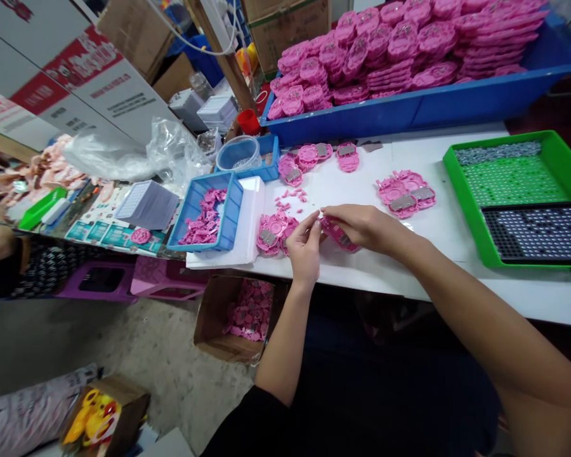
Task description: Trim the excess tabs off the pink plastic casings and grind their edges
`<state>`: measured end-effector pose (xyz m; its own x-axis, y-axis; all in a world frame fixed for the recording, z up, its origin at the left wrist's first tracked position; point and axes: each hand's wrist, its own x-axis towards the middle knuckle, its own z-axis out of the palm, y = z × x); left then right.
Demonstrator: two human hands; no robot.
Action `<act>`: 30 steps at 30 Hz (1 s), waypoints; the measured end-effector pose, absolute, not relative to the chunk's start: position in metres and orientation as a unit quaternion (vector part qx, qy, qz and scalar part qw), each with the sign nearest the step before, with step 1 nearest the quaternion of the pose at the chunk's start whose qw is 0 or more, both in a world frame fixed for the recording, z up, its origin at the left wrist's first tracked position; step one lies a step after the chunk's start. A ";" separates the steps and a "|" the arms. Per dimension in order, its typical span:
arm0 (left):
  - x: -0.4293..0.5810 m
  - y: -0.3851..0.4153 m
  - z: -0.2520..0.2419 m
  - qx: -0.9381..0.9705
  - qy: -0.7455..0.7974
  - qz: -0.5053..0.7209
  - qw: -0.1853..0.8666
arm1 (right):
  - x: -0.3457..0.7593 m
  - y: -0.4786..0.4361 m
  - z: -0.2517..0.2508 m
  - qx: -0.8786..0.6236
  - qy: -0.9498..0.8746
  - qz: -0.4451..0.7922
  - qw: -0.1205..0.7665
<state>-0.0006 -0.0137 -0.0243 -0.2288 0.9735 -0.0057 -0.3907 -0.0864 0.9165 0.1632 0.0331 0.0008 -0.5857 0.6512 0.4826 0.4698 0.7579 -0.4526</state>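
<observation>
My right hand (361,227) is closed around a pink plastic part (339,235), held just above the white table (409,266). My left hand (304,244) pinches something tiny at that part's upper left edge; I cannot make out what. A few pink parts with grey metal plates (272,231) lie just left of my left hand. Two more joined pink parts (406,192) rest beyond my right hand. Small pink scraps (288,202) are scattered behind my hands.
A small blue tray of pink scraps (207,216) sits at left. A big blue bin (409,108) heaped with pink parts runs along the back. A green tray (518,190) holds gridded sheets at right. Below the table edge stands a cardboard box of pink parts (242,314).
</observation>
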 end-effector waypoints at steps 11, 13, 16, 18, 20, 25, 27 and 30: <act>-0.001 -0.019 -0.027 0.386 0.441 0.686 0.431 | 0.155 0.026 0.011 -0.332 -0.808 0.251 0.417; -0.001 -0.020 -0.028 0.399 0.443 0.692 0.407 | 0.155 0.025 0.015 -0.340 -0.801 0.273 0.411; 0.000 -0.021 -0.028 0.414 0.446 0.700 0.374 | 0.154 0.024 0.018 -0.318 -0.802 0.298 0.409; 0.000 -0.022 -0.028 0.428 0.447 0.709 0.339 | 0.153 0.023 0.018 -0.303 -0.807 0.291 0.415; 0.000 -0.024 -0.028 0.457 0.444 0.715 0.287 | 0.151 0.023 0.017 -0.295 -0.811 0.273 0.426; 0.001 -0.030 -0.036 0.500 0.468 0.706 0.180 | 0.147 0.021 0.020 -0.272 -0.812 0.267 0.442; 0.002 -0.031 -0.040 0.485 0.470 0.717 0.172 | 0.147 0.019 0.025 -0.276 -0.812 0.287 0.428; 0.003 -0.031 -0.042 0.481 0.465 0.726 0.159 | 0.147 0.017 0.031 -0.293 -0.804 0.316 0.408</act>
